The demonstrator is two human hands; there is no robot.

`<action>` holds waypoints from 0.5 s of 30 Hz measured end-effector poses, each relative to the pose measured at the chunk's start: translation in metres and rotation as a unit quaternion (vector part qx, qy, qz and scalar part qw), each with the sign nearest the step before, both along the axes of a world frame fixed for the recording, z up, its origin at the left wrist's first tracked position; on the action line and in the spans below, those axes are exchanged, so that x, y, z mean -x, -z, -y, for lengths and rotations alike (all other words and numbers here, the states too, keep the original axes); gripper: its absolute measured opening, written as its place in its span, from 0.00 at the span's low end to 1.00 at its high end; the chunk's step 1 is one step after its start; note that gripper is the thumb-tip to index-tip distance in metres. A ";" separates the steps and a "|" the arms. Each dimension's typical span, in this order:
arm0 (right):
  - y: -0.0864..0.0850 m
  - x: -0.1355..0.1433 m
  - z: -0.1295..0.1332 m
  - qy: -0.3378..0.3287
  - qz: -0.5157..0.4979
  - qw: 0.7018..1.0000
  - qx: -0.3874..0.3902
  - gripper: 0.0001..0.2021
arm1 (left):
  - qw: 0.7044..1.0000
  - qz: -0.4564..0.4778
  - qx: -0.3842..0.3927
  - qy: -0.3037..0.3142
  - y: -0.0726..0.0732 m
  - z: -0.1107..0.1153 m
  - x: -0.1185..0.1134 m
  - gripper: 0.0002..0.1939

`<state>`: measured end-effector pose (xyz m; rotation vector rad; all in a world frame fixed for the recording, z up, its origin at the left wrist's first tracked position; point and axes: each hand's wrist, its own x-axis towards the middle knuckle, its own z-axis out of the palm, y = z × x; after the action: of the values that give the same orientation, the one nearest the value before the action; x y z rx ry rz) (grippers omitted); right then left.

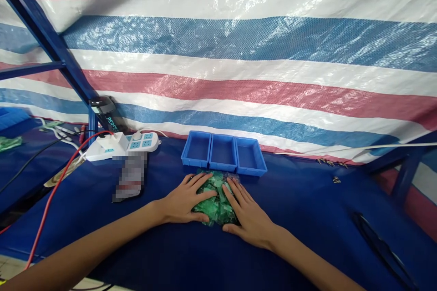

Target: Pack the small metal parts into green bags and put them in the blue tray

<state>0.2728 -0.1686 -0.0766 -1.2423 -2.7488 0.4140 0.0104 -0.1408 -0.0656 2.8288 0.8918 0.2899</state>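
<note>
A heap of green, shiny, see-through pieces [215, 204] lies on the blue table, just in front of three blue trays. From the left side, my left hand [186, 199] rests on the heap with its fingers spread. Opposite it, my right hand [251, 213] lies over the heap's right part, fingers stretched out and apart. Both hands touch the pieces without gripping them. What the pieces are exactly, I cannot make out. The trays, a left one [195, 163], a middle one [222, 165] and a right one [252, 172], stand side by side.
A white power strip [145, 142] with plugs sits at the left, by a dark bottle [108, 113]. A red cable [51, 195] runs down the left side. A blurred grey packet [130, 176] lies nearby. Dark glasses [378, 245] are at the right, small metal bits [336, 180] behind.
</note>
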 end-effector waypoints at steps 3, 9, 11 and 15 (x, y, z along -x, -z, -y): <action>0.001 0.000 0.000 -0.002 0.003 1.000 -0.002 0.42 | 1.000 -0.009 -0.009 0.007 0.000 -0.002 -0.003 0.36; 0.005 0.002 0.000 0.028 0.002 1.000 -0.001 0.44 | 0.999 -0.007 -0.025 0.024 -0.001 -0.003 -0.003 0.35; 0.005 0.003 0.000 0.030 0.001 1.000 -0.004 0.45 | 0.999 -0.008 -0.019 0.032 -0.001 -0.002 -0.003 0.34; 0.001 0.005 0.000 0.025 0.004 1.000 -0.006 0.46 | 1.000 -0.002 0.008 0.024 0.002 -0.002 -0.002 0.40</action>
<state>0.2677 -0.1691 -0.0779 -1.3092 -2.7165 0.3889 0.0128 -0.1384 -0.0673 2.8324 0.8230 0.2691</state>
